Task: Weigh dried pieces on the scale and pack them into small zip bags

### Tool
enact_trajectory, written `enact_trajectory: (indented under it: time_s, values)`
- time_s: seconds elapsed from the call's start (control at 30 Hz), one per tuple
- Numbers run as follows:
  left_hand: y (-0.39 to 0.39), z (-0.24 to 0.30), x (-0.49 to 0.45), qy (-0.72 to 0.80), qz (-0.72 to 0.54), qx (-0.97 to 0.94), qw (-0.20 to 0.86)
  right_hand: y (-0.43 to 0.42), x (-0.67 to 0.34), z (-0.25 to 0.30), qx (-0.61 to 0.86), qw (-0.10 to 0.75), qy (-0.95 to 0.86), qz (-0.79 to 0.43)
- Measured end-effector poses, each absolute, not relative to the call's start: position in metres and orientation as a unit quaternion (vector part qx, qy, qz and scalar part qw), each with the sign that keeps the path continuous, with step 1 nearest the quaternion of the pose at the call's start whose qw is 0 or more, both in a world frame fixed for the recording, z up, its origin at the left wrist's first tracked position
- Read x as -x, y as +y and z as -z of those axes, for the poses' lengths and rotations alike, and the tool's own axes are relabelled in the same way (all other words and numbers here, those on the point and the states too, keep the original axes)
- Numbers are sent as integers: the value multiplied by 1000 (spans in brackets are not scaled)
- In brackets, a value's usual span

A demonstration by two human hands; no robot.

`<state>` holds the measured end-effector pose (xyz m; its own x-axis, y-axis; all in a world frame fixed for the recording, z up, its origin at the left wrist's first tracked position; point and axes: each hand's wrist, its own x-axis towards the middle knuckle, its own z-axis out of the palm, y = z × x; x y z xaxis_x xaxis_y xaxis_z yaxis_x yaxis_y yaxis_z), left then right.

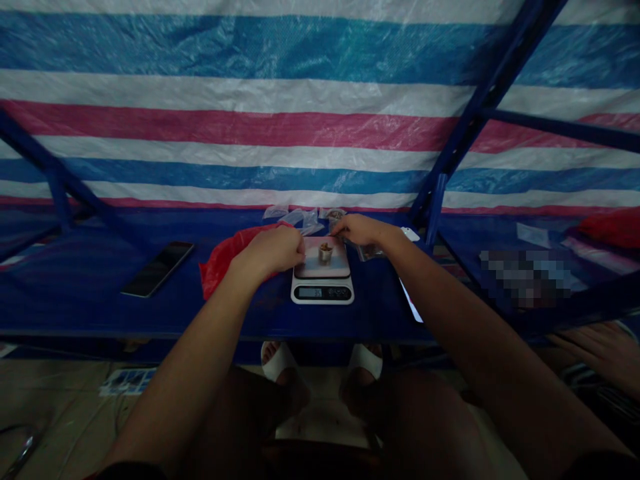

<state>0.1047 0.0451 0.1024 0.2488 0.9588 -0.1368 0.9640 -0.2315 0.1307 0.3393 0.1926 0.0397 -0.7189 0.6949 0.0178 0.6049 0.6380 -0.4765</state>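
Both bare arms reach forward over a blue steel shelf [100, 300], with a striped tarpaulin [300, 133] behind it. The left hand [273, 252] hangs curled at the left edge of the digital scale [323, 291], just above a red plastic bag [220, 267]. The right hand [357, 230] comes in from the other side, its fingers [337, 227] angled down near the back corner. Neither looks clenched; any pinch is too small to tell. A small cylindrical cup [326, 252] stands upright mid-platform, between the hands and touching neither. Clear plastic bags [295, 217] lie just behind; a phone [157, 269] lies well left
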Motion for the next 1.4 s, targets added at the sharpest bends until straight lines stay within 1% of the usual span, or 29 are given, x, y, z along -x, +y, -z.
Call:
enact_trajectory:
  time_s: [0.1, 0.23, 0.33, 0.4, 0.5, 0.7, 0.77, 0.87, 0.97, 1.1, 1.3, 1.4]
  values:
    - [46, -109, -109, 612, -20, -787, 75, 194, -340, -43, 347, 65, -913, -206]
    - [50, -110, -117, 588, -68, -805, 51, 190, -343, -43, 366, 27, -922, -125]
    - [55, -107, -123, 567, -81, -819, 42, 186, -348, -40, 376, 35, -923, -78]
    - [57, -105, -126, 560, -80, -823, 42, 184, -351, -38, 377, 46, -923, -70]
    - [60, -104, -131, 562, -71, -823, 44, 182, -354, -36, 378, 57, -921, -79]
    - [60, -106, -133, 567, -54, -821, 43, 176, -358, -33, 395, 104, -907, -99]
    - [59, -107, -129, 561, -61, -824, 48, 173, -360, -35, 395, 145, -897, -133]
    - [58, -109, -122, 557, -74, -825, 58, 164, -361, -42, 378, 213, -874, -219]
    - [55, -110, -117, 557, -84, -824, 59, 152, -355, -55, 342, 241, -864, -280]
    - [51, -110, -110, 557, -110, -821, 68, 135, -342, -74, 310, 224, -878, -288]
    - [39, -117, -71, 610, -163, -772, 74, 127, -335, -86, 292, 169, -909, -246]
    - [32, -115, -26, 662, -195, -723, 43, 127, -338, -84, 289, 189, -910, -229]
